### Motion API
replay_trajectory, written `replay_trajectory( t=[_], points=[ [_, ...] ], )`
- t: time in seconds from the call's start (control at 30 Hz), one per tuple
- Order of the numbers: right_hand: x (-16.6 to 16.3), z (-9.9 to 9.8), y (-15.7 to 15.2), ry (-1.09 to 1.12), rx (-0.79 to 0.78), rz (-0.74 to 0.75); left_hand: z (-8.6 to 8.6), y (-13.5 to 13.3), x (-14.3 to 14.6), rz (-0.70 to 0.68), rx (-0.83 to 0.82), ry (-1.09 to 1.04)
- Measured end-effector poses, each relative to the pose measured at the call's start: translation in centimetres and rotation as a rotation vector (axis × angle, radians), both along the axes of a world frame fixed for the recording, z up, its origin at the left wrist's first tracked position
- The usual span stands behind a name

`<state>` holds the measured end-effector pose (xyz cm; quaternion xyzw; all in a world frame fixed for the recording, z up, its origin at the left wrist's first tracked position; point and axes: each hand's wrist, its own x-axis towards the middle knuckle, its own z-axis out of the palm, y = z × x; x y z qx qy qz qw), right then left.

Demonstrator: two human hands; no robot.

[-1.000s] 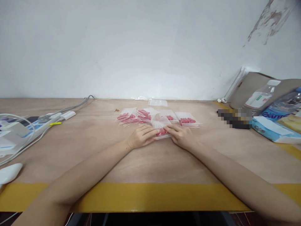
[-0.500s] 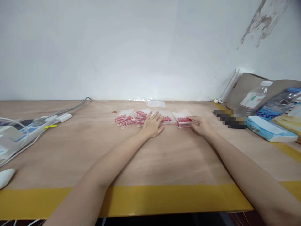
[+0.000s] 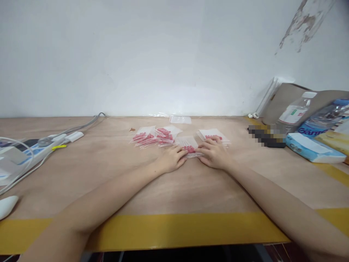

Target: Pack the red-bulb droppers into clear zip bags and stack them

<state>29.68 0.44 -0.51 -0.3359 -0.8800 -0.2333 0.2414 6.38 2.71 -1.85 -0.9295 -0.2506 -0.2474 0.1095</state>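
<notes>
Between my hands, a small clear plastic bag (image 3: 185, 142) holding red bead-like pieces is gripped at its two sides, possibly a short stack of them. My left hand (image 3: 171, 159) has its fingers closed on the left edge. On the right edge the fingers of my right hand (image 3: 214, 153) are closed too. Behind my right hand lies a pile of similar bags (image 3: 211, 133), partly covered by it. To the left, more bags with red pieces (image 3: 165, 134) overlap beside a fanned group of bags (image 3: 143, 136).
A flat clear bag (image 3: 180, 119) lies near the wall. On the left are a power strip (image 3: 29, 153) with cables and a white mouse (image 3: 8, 206). Bottles (image 3: 296, 112), a blue tissue pack (image 3: 313, 147) and a blurred dark object (image 3: 267, 136) stand or lie on the right.
My right hand has let go of the right pile and moved left to the middle bag. That bag has come toward me. My left hand has shifted nearer and closed on its edge.
</notes>
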Motion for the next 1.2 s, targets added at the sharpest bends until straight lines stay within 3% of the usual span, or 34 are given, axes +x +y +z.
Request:
replay_trajectory(
  t=[0.13, 0.27, 0.37, 0.53, 0.73, 1.2],
  points=[
    [-1.1, -0.5, -0.1, -0.033, 0.054, 0.041, -0.3, -1.2, -2.3, -0.032, -0.179, -0.095],
    [-2.0, -0.7, -0.2, 0.008, 0.085, 0.08, -0.2, -1.3, -3.1, -0.047, -0.205, -0.159],
    [-1.9, -1.0, -0.1, 0.063, 0.084, 0.072, -0.3, -1.0, -3.2, -0.072, -0.106, -0.21],
    [-1.0, -1.6, 0.5, 0.185, 0.044, 0.052, -0.4, -0.4, -3.3, -0.14, 0.228, -0.179],
    [-0.7, -1.3, 0.3, 0.094, 0.07, 0.128, 0.3, 0.3, -2.8, -0.215, 0.489, -0.115],
    [-0.7, -1.3, 0.9, -0.002, 0.171, 0.036, 0.8, 0.7, -2.4, -0.127, 0.535, -0.011]
  ],
)
